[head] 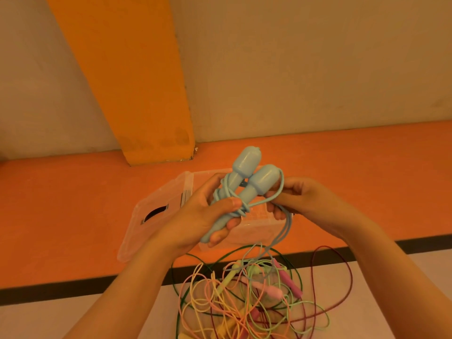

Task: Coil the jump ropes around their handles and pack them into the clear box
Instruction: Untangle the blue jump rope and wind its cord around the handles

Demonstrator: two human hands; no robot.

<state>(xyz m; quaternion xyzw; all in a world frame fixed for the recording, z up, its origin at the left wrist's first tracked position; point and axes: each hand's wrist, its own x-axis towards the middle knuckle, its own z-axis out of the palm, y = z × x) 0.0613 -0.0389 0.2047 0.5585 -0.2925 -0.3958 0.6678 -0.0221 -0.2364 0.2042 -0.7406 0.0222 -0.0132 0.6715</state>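
The floor (73,216) is orange far from the person, then has 1 black stripe (73,289), then is pale. The clear box (254,232) stands on the orange part, its lid (137,236) just beside it at the left. Tangled jump ropes (244,302) lie across the stripe and the pale part.

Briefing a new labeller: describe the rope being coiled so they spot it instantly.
Find the clear box on the orange floor strip; both hands are in front of it. The left hand grips two bulb-ended handles, the right hand pinches the cord. It's the only blue rope; the rest lie tangled in a pile below.
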